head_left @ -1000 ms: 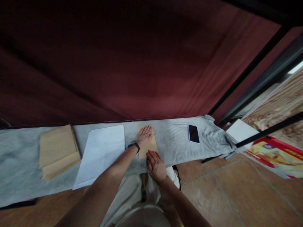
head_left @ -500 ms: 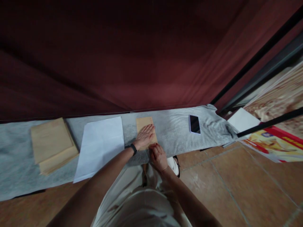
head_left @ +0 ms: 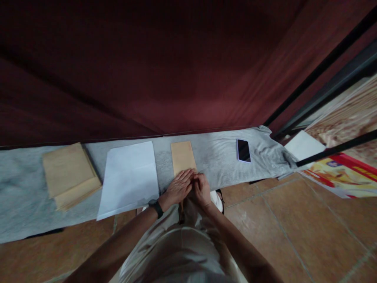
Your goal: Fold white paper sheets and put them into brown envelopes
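Observation:
A small brown envelope point(head_left: 182, 156) lies flat on the grey cloth point(head_left: 218, 161) that covers a narrow table. My left hand point(head_left: 177, 188), with a black band on the wrist, rests at the envelope's near end, fingers together and touching it. My right hand point(head_left: 202, 190) is beside it, fingers curled at the same near edge. The two hands touch each other. Whether either hand grips the envelope's edge is hidden by the fingers.
A white sheet of paper point(head_left: 129, 177) lies left of the envelope, and a stack of brown envelopes point(head_left: 69, 173) further left. A dark phone point(head_left: 244, 150) lies to the right. A dark red curtain hangs behind the table. Printed boards and black bars stand at right.
Both hands slid back along the envelope toward me, from flat on its middle to its near end, and came together. The envelope is now mostly uncovered.

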`<state>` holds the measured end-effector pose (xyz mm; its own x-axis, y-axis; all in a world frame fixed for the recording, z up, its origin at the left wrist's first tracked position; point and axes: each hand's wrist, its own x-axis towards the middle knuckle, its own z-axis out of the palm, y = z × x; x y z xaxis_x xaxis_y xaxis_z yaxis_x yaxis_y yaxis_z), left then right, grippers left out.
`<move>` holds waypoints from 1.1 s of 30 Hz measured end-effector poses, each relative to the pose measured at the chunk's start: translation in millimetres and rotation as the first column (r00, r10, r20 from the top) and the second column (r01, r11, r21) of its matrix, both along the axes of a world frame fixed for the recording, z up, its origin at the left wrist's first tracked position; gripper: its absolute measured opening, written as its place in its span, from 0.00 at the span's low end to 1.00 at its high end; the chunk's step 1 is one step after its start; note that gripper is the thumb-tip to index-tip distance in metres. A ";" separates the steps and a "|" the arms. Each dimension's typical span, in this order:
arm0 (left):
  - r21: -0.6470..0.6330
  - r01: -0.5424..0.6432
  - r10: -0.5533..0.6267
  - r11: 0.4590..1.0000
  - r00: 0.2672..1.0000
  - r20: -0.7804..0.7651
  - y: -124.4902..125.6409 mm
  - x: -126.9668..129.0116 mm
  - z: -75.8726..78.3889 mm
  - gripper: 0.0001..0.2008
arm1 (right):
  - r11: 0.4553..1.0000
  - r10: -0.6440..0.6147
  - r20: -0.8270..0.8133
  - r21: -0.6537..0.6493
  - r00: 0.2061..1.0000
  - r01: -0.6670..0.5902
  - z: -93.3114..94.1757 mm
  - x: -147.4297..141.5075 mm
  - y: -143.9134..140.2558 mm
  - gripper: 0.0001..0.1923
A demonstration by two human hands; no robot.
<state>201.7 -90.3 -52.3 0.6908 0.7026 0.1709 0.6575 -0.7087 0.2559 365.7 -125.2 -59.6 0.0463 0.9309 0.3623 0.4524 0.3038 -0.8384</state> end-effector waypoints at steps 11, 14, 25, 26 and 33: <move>0.032 -0.052 0.051 0.998 0.999 0.019 -32.7 -5.1 -12.8 0.26 | 0.973 0.230 0.313 -0.048 0.921 -0.227 9.7 -17.6 19.2 0.22; 0.027 -0.051 0.051 0.998 0.999 0.017 -32.5 -5.3 -15.5 0.26 | 0.974 0.214 0.483 -0.035 0.849 -0.226 5.2 -25.7 26.6 0.24; 0.121 -0.116 0.127 0.986 0.989 -0.080 -41.3 -8.8 2.4 0.28 | 0.969 0.161 0.734 0.009 0.660 -0.246 4.7 38.0 14.4 0.33; 0.117 -0.119 0.129 0.986 0.988 -0.085 -41.4 -9.2 2.4 0.29 | 0.969 0.163 0.742 0.003 0.650 -0.246 5.1 43.9 12.5 0.33; 0.101 -0.132 0.140 0.986 0.988 -0.072 -39.2 -8.0 -3.7 0.29 | 0.974 0.168 0.721 -0.014 0.672 -0.228 13.8 40.0 7.9 0.33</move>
